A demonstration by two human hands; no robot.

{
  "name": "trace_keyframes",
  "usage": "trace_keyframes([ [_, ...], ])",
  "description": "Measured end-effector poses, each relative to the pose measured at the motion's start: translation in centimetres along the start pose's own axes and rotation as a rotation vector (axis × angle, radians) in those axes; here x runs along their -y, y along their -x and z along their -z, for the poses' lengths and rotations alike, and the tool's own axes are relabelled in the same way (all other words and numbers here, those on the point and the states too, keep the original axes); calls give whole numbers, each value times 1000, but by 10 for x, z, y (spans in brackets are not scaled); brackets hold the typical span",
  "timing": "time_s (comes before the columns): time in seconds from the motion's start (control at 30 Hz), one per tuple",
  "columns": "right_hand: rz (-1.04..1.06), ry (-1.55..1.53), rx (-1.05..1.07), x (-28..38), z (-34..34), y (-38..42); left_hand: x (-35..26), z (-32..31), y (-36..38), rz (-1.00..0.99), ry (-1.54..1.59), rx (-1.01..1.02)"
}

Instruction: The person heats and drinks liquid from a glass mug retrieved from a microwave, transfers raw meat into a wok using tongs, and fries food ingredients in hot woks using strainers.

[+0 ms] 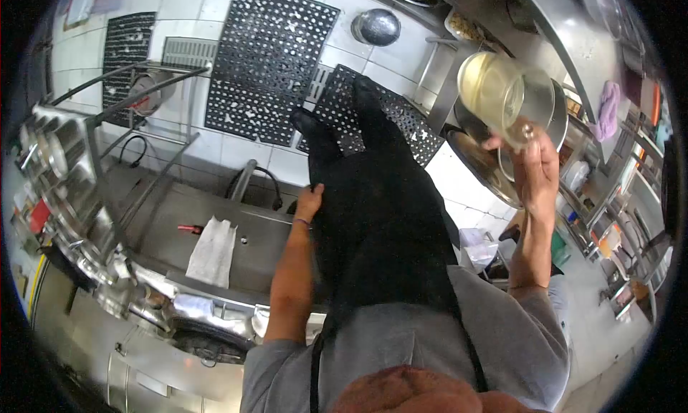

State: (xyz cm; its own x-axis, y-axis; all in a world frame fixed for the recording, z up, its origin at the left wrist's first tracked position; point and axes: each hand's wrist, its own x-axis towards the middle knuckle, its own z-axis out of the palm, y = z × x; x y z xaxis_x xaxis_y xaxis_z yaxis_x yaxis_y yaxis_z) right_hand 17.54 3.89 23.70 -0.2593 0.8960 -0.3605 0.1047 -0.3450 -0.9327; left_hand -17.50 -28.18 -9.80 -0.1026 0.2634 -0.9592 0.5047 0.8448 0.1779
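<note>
My right hand (534, 162) is raised at the right, its fingers closed on a see-through plastic jug (494, 94) with something pale yellow in it. The jug is tilted and overlaps a large metal pot (479, 166) in this view. Low at my left side, my left hand (308, 202) has its fingers curled at the edge of my black apron (380, 227). A thin purple band circles that wrist.
To the left, a white cloth (213, 252) and a small red-handled object (190, 229) lie on a steel counter (265, 234). Perforated black mats (265, 69) cover the tiled floor near a metal bowl (375, 27). A purple cloth (608, 111) hangs at the right.
</note>
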Motion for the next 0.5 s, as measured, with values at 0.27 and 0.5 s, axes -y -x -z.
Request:
trace_keyframes([
  [0.27,19,-141,-325,-116,61,-67,27,45,-71,77,632,-95],
  [0.5,124,-199,-504,-171,219,-147,70,35,-51,174,624,-104],
])
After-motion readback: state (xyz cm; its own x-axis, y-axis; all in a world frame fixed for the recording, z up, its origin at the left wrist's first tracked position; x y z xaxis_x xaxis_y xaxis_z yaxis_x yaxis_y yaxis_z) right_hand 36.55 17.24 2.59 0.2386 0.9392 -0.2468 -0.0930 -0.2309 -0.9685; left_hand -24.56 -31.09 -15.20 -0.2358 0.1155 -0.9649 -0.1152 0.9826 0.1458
